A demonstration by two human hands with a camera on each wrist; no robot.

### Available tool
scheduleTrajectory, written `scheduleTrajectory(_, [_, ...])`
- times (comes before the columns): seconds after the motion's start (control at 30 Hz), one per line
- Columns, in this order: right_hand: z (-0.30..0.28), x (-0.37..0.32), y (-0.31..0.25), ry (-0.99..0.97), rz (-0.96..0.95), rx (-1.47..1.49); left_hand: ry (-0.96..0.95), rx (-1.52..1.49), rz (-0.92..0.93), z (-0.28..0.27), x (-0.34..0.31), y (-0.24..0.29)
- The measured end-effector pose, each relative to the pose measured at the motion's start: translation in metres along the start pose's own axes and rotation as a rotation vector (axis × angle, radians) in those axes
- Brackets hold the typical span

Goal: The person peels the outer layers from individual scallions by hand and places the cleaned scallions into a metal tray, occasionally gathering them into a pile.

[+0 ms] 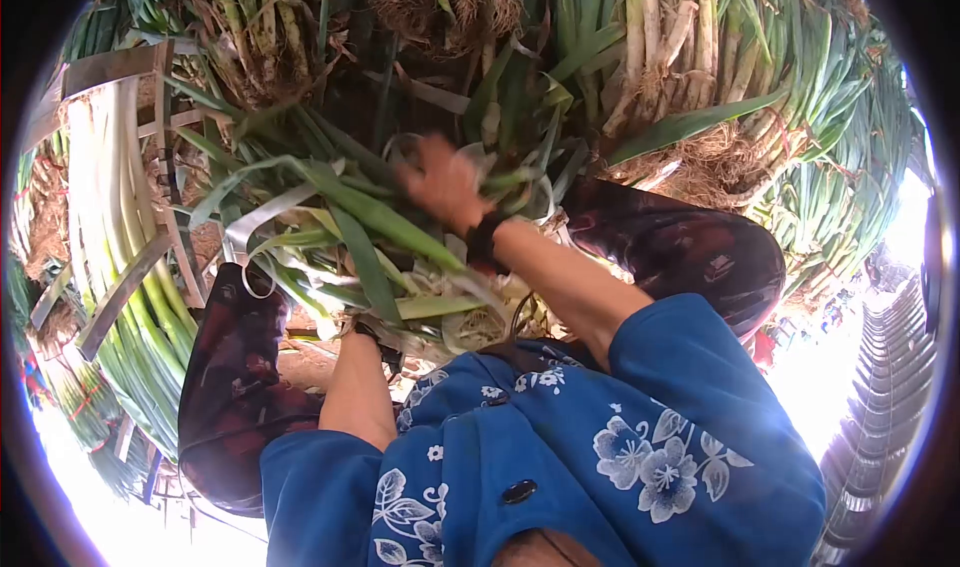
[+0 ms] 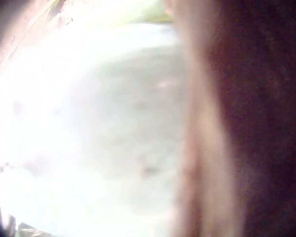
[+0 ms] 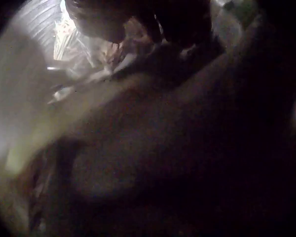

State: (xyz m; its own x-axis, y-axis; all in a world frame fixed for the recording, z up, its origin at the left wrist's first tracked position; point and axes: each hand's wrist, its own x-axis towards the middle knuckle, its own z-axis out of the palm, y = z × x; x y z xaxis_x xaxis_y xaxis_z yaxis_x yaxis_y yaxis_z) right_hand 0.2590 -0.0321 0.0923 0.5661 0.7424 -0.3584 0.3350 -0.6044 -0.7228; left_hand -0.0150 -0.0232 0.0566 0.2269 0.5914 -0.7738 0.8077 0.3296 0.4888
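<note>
Long green leek or onion leaves lie in a loose heap between the person's knees in the head view. Over the heap's upper right part is the right hand, blurred, with a dark band at its wrist; whether it holds a leaf cannot be told. The left forearm reaches to the lower edge of the heap, where leaves and stalks cover most of the left hand. Pale stalks and roots lie to the right of the left wrist. Both wrist views are too blurred or dark to show the fingers clearly.
Rooted bundles stand along the back and right. At the left, a bundle of long pale stalks lies beside flat grey strips. The person's bent knees in dark patterned trousers flank the heap.
</note>
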Motion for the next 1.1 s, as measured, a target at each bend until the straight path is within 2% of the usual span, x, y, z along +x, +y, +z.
scheduleTrajectory(0.03, [-0.016, 0.027, 0.006, 0.109, -0.021, -0.075, 0.007, 0.050, 0.028, 0.000, 0.001, 0.000])
scheduleTrajectory(0.1, [-0.043, 0.081, 0.023, 0.061, -0.130, -0.357, 0.007, 0.142, 0.079, 0.002, -0.001, -0.001])
scheduleTrajectory(0.2, [-0.049, 0.130, 0.056, -0.245, -0.145, -0.395, 0.020, 0.254, 0.144, 0.002, -0.002, -0.001])
scheduleTrajectory(0.33, [-0.028, 0.096, 0.071, -0.359, -0.070, -0.473, 0.043, 0.358, 0.211, 0.004, -0.002, -0.001])
scheduleTrajectory(0.43, [0.001, 0.026, 0.089, -0.395, 0.031, -0.357, 0.056, 0.415, 0.256, 0.002, 0.000, -0.001])
scheduleTrajectory(0.57, [0.028, -0.053, 0.089, -0.481, 0.064, -0.404, 0.070, 0.495, 0.322, 0.001, 0.006, 0.001])
scheduleTrajectory(0.6, [0.026, -0.070, 0.085, -0.563, 0.091, -0.397, 0.065, 0.516, 0.341, 0.001, 0.005, 0.000])
scheduleTrajectory(0.67, [0.022, -0.075, 0.084, -0.721, 0.107, -0.391, 0.077, 0.556, 0.379, 0.001, 0.006, 0.000])
scheduleTrajectory(0.7, [0.015, -0.075, 0.083, -0.685, 0.054, -0.312, 0.082, 0.586, 0.402, 0.002, 0.006, -0.001])
scheduleTrajectory(0.8, [0.042, -0.061, 0.130, -0.675, 0.189, -0.246, 0.131, 0.690, 0.522, 0.007, 0.012, -0.003])
scheduleTrajectory(0.83, [0.017, -0.046, 0.096, -0.490, 0.330, -0.120, 0.166, 0.721, 0.576, 0.008, 0.016, -0.001])
scheduleTrajectory(0.9, [-0.004, -0.025, 0.087, 0.108, 0.408, 0.043, 0.245, 0.706, 0.682, 0.012, 0.028, 0.010])
scheduleTrajectory(0.93, [-0.024, -0.010, 0.076, 0.309, 0.469, 0.052, 0.286, 0.676, 0.725, 0.012, 0.030, 0.016])
scheduleTrajectory(0.97, [-0.044, 0.006, 0.073, 0.511, 0.525, 0.061, 0.117, 0.564, 0.468, 0.016, 0.023, 0.026])
scheduleTrajectory(1.03, [-0.057, 0.034, 0.116, 0.639, 0.491, 0.005, 0.068, 0.519, 0.376, 0.015, 0.025, 0.027])
scheduleTrajectory(1.1, [-0.061, 0.063, 0.106, 0.590, 0.584, -0.142, 0.071, 0.510, 0.379, 0.016, 0.026, 0.025])
